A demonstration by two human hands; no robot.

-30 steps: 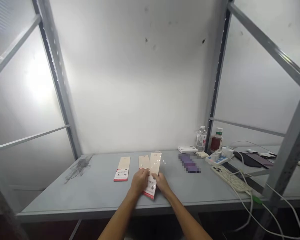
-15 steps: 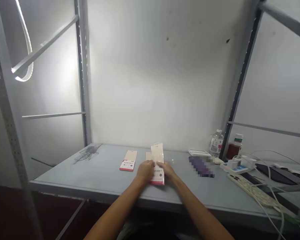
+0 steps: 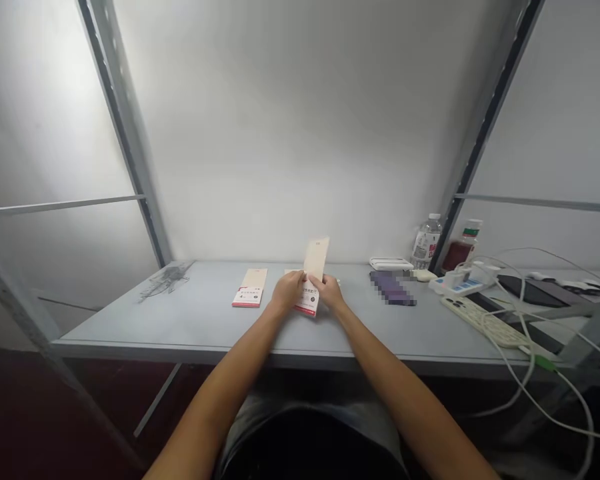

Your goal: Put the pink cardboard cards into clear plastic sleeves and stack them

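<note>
My left hand (image 3: 289, 292) and my right hand (image 3: 329, 291) are both closed on a slim cream-and-white packet (image 3: 317, 255) with printed characters and a red lower edge. Its cream top tilts up to the right above my fingers, which cover the middle. Behind my left hand, part of another pale packet shows on the table; my fingers hide most of it. To the left, a similar packet (image 3: 251, 288) lies flat, apart from both hands, with a cream top, a white printed band and a red bottom edge.
Dark strands (image 3: 167, 280) lie at the left of the grey table (image 3: 180, 323). On the right are a purple, partly pixelated object (image 3: 391, 287), a white case (image 3: 390, 264), a clear bottle (image 3: 427, 241), a red-filled jar (image 3: 461, 250), a power strip (image 3: 455, 287), a keyboard (image 3: 483, 322) and loose cables.
The camera view has tilted down, so the table sits higher in the picture. Both hands still hold the packet, whose upper part now leans further right.
</note>
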